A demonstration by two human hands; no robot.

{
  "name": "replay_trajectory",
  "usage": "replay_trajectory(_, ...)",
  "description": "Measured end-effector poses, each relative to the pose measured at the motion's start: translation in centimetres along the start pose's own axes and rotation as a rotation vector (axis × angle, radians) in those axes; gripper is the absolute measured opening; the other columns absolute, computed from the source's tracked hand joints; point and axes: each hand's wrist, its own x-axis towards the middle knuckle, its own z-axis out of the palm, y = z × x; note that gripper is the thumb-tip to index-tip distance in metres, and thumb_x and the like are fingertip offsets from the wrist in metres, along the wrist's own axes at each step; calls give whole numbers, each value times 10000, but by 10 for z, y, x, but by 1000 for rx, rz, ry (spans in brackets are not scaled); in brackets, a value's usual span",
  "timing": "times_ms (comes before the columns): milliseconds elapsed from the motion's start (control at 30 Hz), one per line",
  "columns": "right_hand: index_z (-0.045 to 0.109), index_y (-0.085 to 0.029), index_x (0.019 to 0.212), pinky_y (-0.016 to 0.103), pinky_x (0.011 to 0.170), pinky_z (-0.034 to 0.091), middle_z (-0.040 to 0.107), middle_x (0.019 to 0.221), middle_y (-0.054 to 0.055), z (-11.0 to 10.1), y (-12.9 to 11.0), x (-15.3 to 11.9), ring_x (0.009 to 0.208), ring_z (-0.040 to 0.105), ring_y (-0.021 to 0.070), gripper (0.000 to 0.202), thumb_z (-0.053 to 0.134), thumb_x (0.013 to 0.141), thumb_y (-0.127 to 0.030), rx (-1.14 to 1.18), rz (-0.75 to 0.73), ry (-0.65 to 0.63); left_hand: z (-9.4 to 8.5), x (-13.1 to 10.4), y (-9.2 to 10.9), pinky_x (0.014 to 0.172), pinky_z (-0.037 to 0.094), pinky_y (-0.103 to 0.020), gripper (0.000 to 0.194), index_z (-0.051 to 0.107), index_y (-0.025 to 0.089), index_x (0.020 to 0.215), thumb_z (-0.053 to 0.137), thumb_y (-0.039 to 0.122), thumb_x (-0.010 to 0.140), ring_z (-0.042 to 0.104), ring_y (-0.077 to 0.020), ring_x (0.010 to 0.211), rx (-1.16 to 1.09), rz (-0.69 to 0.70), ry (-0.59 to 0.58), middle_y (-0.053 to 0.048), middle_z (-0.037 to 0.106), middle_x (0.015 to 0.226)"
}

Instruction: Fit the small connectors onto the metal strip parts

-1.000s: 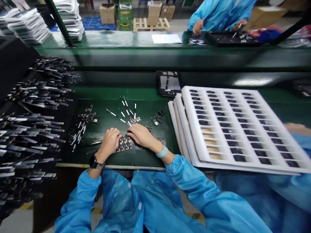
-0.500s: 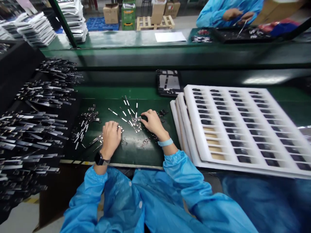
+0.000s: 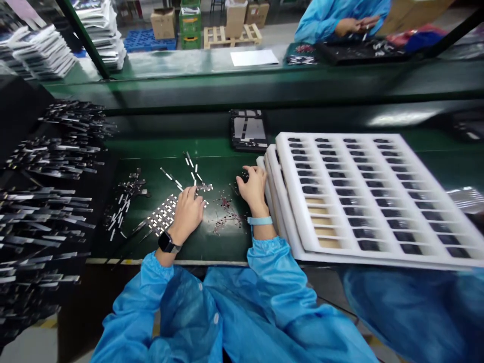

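A green workbench (image 3: 227, 249) stretches across the workshop. The left hand (image 3: 186, 212) covers the inner end of a grid of metallic pieces (image 3: 161, 218) running towards nine o'clock, perhaps steadying it; whether its fingers pinch anything cannot be told. At two o'clock from it, the right hand (image 3: 252, 189) curls over dark parts (image 3: 245, 177) (any hold is hidden). Foam trays (image 3: 300, 206) at three probably stand there for easy reach.
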Motion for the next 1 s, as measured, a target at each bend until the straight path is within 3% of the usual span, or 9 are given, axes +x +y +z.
replay_trajectory(133,695,-166,1223,590,1097,412,629,1258,207,-1,4,-1,1207,512,391,319,639,950,-320,11,-21,24,-6,13,-14,1064,535,-528,223,764,186,1184,611,228,1027,571,-359,1321,-34,-27,59,-179,639,1429)
replay_trajectory(333,740,-168,1131,543,1054,436,647,1167,179,-5,-7,-7,1141,512,362,266,682,941,-345,-17,-38,-3,17,49,-6,1137,494,-562,321,751,164,1284,713,243,975,501,-411,1411,-35,-20,25,-220,533,1557)
replay_trajectory(400,743,-176,1147,537,1040,440,654,1180,174,-6,-19,-11,1140,508,361,263,662,952,-332,2,-89,-9,16,50,-2,1175,469,-562,346,731,165,1306,721,243,969,472,-407,1454,-58,-46,58,-215,508,1593)
replay_trajectory(467,745,-196,1154,534,1030,442,673,1182,160,-7,-31,-18,1144,515,361,250,643,968,-329,44,-169,-65,3,39,-8,1192,458,-545,364,703,184,1334,713,279,983,495,-379,1438,-90,-103,107,-188,537,1580)
replay_trajectory(533,750,-218,1133,538,1022,440,693,1170,148,-7,-41,-24,1149,523,365,223,630,982,-330,92,-242,-133,-19,17,-30,1181,471,-506,313,698,204,1310,663,304,1015,564,-336,1355,-116,-187,135,-152,634,1466)
replay_trajectory(600,755,-228,1103,549,1018,435,707,1158,146,-6,-46,-28,1148,531,370,205,627,985,-335,135,-279,-177,-46,-12,-65,1143,494,-486,248,715,208,1240,612,284,1027,617,-320,1241,-86,-317,141,-132,709,1292)
replay_trajectory(733,756,-230,1049,553,1010,437,732,1084,138,-2,-47,-30,1103,565,361,193,612,981,-338,196,-285,-180,-82,-59,-140,1096,498,-547,320,746,215,1244,652,214,938,611,-368,1164,109,-582,84,-154,693,1216)
replay_trajectory(833,751,-227,1012,539,998,447,743,1037,130,0,-46,-31,1056,580,346,188,603,978,-338,216,-298,-159,-82,-62,-170,1134,472,-520,459,727,266,1367,683,196,916,568,-351,1236,124,-531,-14,-140,626,1356)
replay_trajectory(1000,743,-234,959,532,977,467,747,988,133,0,-46,-34,1042,584,352,201,584,976,-356,250,-299,-152,-73,-40,-179,1166,438,-478,390,761,245,1294,743,212,905,542,-320,1259,50,-457,-92,-127,617,1339)
